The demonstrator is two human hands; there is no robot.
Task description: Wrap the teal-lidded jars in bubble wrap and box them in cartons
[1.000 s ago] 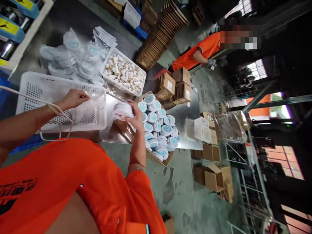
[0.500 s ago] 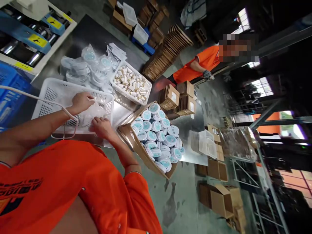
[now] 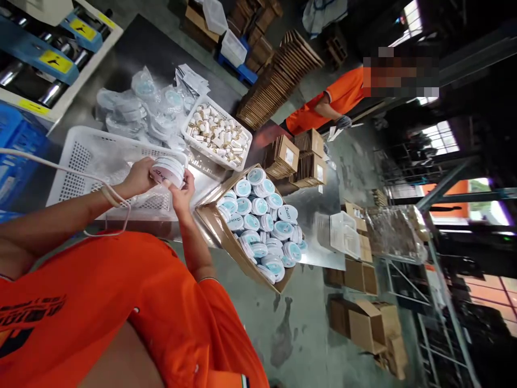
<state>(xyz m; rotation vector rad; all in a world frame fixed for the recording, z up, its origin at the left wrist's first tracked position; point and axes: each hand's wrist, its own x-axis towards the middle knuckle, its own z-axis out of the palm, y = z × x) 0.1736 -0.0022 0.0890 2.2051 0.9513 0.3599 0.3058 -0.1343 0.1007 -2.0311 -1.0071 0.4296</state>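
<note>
Between my hands is a round white container (image 3: 168, 170) with dark lettering on its pinkish face; it looks like a lidded tub or a short stack of discs. My left hand (image 3: 140, 177) grips its left side, and my right hand (image 3: 183, 191) closes round its right side with the thumb at the lower edge. Both hands are above a white perforated basket (image 3: 75, 156) with clear plastic bags (image 3: 115, 172) in it. To the right, a cardboard box (image 3: 230, 258) is filled with similar round white containers (image 3: 258, 223) with pale blue faces.
Behind the basket lie several bagged round containers (image 3: 125, 110) and a white basket of small white-and-gold pieces (image 3: 218, 134). A white cord (image 3: 60, 166) crosses the basket. A roller conveyor (image 3: 48, 70) stands at left. Across the table, a person in orange (image 3: 343, 94) works near cardboard stacks (image 3: 285, 156).
Both hands were low in the basket at clear plastic; now they are raised and hold a round white container between them. The person across has moved slightly, with something white at the gloved hand.
</note>
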